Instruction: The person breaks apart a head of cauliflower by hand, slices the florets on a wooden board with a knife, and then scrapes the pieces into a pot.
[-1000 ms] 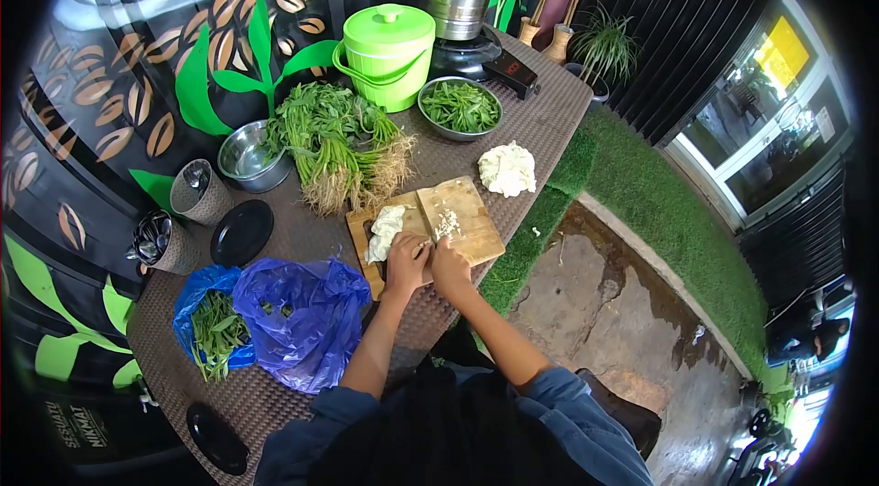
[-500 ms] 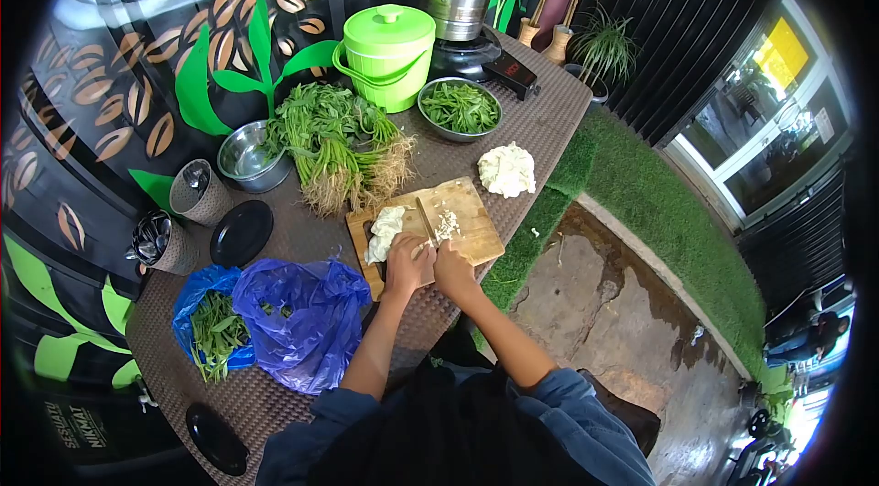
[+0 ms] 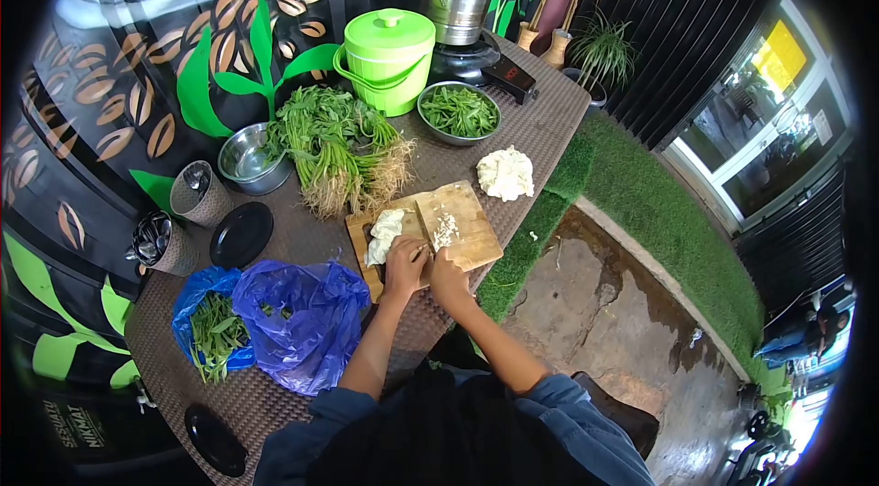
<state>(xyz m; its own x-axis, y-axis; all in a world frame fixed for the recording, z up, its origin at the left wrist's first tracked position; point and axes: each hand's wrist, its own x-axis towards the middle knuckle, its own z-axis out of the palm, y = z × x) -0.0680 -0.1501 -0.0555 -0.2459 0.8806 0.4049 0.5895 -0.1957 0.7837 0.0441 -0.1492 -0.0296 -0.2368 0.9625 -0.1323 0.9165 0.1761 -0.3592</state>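
The right hand (image 3: 449, 283) is closed round the knife (image 3: 427, 224), its blade lying over the wooden board (image 3: 478, 246) on the bench (image 3: 302, 234). The left hand (image 3: 405, 268) is curled just beside it; what its fingers pinch, I cannot tell. Chopped white bits (image 3: 446, 230) lie right of the blade, a pale clump (image 3: 384, 236) left of it.
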